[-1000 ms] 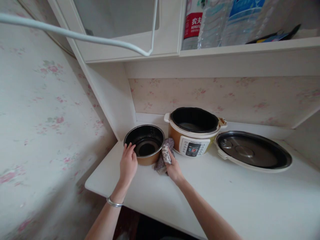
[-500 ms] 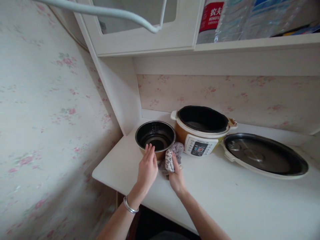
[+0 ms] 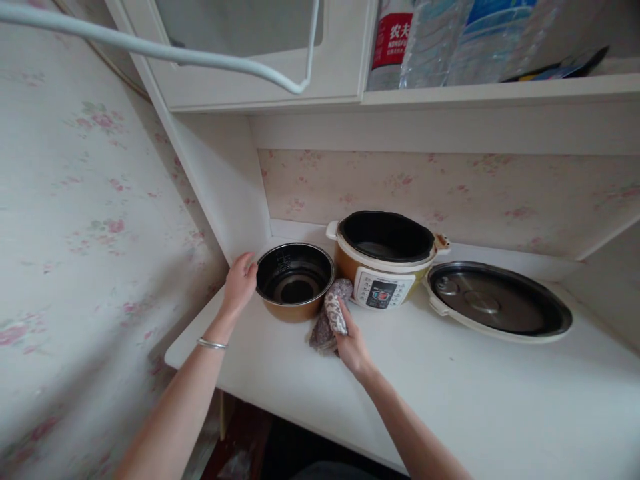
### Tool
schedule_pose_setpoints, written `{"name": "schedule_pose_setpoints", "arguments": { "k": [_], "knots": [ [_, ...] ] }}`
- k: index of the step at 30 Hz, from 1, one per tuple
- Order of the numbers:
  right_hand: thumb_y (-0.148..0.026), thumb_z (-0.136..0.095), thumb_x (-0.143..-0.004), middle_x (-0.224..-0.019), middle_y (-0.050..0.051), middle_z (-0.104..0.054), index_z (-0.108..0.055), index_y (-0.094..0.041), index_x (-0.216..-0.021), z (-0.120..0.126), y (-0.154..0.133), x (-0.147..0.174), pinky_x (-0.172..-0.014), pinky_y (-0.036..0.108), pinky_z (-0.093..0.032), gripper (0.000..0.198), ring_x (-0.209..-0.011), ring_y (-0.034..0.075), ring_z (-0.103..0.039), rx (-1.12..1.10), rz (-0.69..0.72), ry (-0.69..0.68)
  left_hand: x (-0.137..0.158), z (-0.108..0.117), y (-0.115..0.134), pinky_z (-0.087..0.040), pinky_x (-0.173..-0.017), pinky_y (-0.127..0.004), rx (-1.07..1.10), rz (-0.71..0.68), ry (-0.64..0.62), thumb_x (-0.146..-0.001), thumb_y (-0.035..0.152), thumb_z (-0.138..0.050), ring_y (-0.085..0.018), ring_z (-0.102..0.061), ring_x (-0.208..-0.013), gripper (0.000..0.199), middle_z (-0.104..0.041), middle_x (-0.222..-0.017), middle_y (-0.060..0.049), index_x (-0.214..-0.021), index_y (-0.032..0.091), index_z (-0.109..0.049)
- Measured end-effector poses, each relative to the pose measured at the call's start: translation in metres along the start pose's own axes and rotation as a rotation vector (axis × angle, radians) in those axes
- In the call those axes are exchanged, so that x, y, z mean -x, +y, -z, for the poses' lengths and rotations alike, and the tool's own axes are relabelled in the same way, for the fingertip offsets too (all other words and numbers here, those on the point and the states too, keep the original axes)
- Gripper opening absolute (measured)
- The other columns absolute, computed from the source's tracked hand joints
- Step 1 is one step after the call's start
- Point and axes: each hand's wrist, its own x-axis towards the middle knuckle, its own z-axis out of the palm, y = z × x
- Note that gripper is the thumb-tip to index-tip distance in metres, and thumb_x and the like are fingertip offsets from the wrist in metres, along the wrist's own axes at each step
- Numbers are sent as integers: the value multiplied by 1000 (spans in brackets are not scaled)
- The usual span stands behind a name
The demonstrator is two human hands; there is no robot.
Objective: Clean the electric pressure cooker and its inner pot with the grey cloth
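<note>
A round rice cooker inner pot (image 3: 295, 311), black inside and golden outside, stands upright on the white tabletop. My left hand (image 3: 240, 283) is at its left rim, fingers curled against the edge; part of the fingers is hidden. In my right hand (image 3: 354, 341) is a bunched grey-brown patterned cloth (image 3: 334, 315), close against the pot's right side. Part of the cloth hangs down onto the tabletop. Just behind and to the right stands the cooker body (image 3: 345, 259), lidless, with a dark interior and a control panel on its front.
A large oval lid (image 3: 500, 300) lies with its dark inner side up on the right of the white table (image 3: 480, 407). Overhead, a cabinet shelf (image 3: 490, 93) holds plastic bottles (image 3: 393, 47). A white bent tube (image 3: 200, 60) crosses the upper left, near the flowered wall (image 3: 100, 187).
My left hand has moved from the pot's front rim round to its left rim. My right hand keeps the cloth by the pot's right side. The view has shifted slightly right.
</note>
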Motion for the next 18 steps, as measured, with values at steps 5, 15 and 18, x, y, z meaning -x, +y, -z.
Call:
{"name": "schedule_pose_setpoints", "arguments": {
  "k": [5, 15, 18],
  "knots": [
    [-20, -51, -82, -144, -2, -45, -43, -31, -142, -15, 2, 5, -116, 51, -19, 61, -138, 23, -34, 1, 31, -15, 4, -31, -23, -30, -113, -47, 103, 97, -99, -90, 39, -50, -27, -41, -135, 49, -49, -143, -13, -133, 17, -51],
    [-17, -53, -77, -146, 0, -43, -42, -27, -143, -20, 15, -1, -117, 49, -17, 68, -140, 24, -31, -59, -12, 97, 77, -20, 20, -25, -117, -38, -46, 267, 7, -96, 43, -34, -26, -33, -140, 65, -36, -150, -19, -147, 3, -31],
    [-14, -50, -77, -148, 1, -41, -40, -27, -144, -20, 16, 0, -116, 50, -18, 69, -140, 24, -30, -26, 11, 82, 99, -4, 27, -33, -113, -43, -150, 274, -63, -96, 47, -32, -28, -40, -135, 66, -41, -147, -18, -148, 7, -31]
  ]
}}
